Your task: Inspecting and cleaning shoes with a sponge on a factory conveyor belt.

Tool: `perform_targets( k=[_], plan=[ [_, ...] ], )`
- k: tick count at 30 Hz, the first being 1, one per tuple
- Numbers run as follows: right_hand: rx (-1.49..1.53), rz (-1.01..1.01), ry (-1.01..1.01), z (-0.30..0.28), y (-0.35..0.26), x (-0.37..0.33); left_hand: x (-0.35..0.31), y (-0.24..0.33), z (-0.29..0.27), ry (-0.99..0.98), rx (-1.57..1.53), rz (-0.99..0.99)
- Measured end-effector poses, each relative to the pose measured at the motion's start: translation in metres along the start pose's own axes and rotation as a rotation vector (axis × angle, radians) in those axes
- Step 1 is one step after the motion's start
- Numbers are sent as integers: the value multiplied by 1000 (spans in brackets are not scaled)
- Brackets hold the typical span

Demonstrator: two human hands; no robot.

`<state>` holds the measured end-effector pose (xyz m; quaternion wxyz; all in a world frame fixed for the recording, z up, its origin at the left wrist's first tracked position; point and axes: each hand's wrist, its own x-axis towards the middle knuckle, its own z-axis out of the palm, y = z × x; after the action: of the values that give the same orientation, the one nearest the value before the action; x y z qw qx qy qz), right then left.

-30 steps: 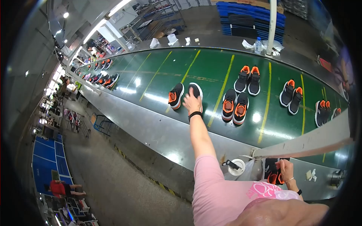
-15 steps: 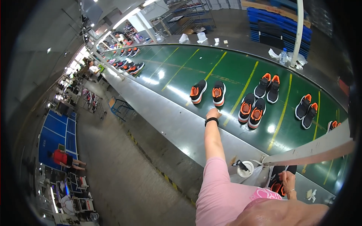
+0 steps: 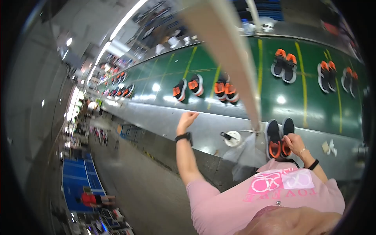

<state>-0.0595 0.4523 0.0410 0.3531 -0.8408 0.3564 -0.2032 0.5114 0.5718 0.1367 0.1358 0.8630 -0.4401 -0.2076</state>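
A pair of black sports shoes with orange linings and white soles lies on the metal ledge at the right, toes pointing at the green belt [image 3: 309,113]. My right hand [image 3: 294,143] is closed at the collar of the right-hand shoe [image 3: 288,131]; its fingertips are partly hidden inside. The left-hand shoe [image 3: 273,135] rests close beside it. My left hand [image 3: 187,120] hovers over the ledge near the belt's edge, holding nothing visible, with its fingers stretched toward the right. Nearest to it on the belt is another black and orange shoe [image 3: 179,90].
A pale post [image 3: 229,51] rises between my hands and blocks part of the belt. Beside it are a white round container [image 3: 232,138] with a black-handled tool and a clear plastic bag [image 3: 246,152]. More shoe pairs, including one pair [image 3: 284,65], stand on the belt. White scraps [image 3: 332,147] lie right.
The view has turned, bringing the ledge pair fully into sight. My left hand has drawn back from the shoes on the belt. My right hand remains at the ledge pair.
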Motion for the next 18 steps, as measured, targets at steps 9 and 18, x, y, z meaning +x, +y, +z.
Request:
perform_targets(
  k=[9, 18],
  plan=[
    [43, 307, -37, -35, 119, -94, -157, 188, 32, -539, -3, 127],
    [115, 373, -43, -92, 156, -49, -119, 394, 163, -765, -337, 599]
  ],
)
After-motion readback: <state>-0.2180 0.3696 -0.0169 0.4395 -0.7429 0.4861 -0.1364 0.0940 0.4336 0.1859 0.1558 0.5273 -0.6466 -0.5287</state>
